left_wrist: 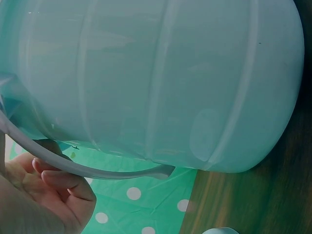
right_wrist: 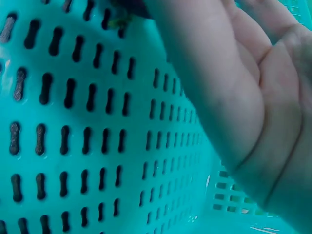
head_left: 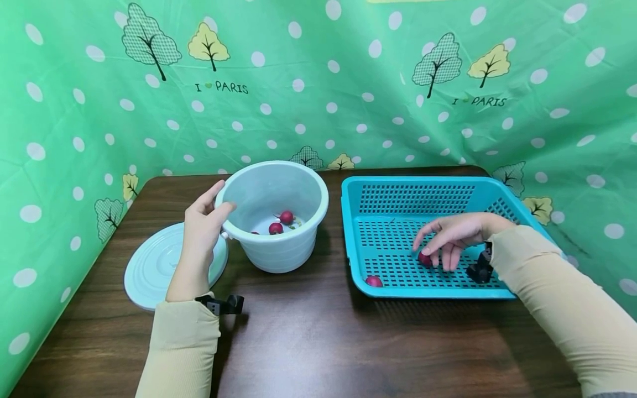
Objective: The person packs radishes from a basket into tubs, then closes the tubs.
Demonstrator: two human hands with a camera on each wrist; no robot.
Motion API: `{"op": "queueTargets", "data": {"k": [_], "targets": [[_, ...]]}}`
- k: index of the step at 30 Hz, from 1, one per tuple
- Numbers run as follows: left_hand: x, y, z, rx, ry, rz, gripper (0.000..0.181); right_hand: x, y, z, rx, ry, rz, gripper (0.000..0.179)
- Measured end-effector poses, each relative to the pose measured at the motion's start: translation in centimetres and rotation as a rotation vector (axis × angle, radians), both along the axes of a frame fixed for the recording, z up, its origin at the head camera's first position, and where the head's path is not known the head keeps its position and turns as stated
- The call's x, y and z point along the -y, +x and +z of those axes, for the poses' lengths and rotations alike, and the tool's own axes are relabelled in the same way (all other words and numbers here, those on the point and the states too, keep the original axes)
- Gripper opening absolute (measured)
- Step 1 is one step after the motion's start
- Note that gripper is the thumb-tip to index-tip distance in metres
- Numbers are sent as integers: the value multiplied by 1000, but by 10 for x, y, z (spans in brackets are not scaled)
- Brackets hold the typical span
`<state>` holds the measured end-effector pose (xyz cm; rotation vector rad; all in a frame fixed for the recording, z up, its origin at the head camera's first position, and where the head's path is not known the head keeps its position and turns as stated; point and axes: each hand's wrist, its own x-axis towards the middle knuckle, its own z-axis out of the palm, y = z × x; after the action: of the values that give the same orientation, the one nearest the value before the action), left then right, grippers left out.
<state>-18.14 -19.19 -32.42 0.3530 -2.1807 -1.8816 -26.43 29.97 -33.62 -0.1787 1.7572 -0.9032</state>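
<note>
Closest to the camera are the cream ribbed fabric sleeves (head_left: 181,348) over a dark wood-grain worktop (head_left: 318,354), and the left hand (head_left: 200,224) has a good grip on the rim of a round pale-blue plastic bucket (head_left: 281,254) with some small red radishes (head_left: 276,228) in it, a round pale-blue plastic lid (head_left: 149,271) lying to its left. Over in the turquoise rectangular perforated plastic basket (head_left: 418,182), the right hand (head_left: 455,237) has its fingers down around another small red radish (head_left: 424,258), though honestly can't tell if it's actually pinched, and one more small red radish (head_left: 374,282) sits in the near left corner.

Bucket (head_left: 278,251) and basket (head_left: 413,181) hem in 1 seemingly narrow gap.
</note>
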Motion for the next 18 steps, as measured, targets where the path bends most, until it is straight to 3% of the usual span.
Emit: {"op": "queueTargets", "data": {"k": [18], "targets": [[1, 0, 0, 8, 8, -10, 55, -4, 2, -2, -6, 122, -15, 48]]}}
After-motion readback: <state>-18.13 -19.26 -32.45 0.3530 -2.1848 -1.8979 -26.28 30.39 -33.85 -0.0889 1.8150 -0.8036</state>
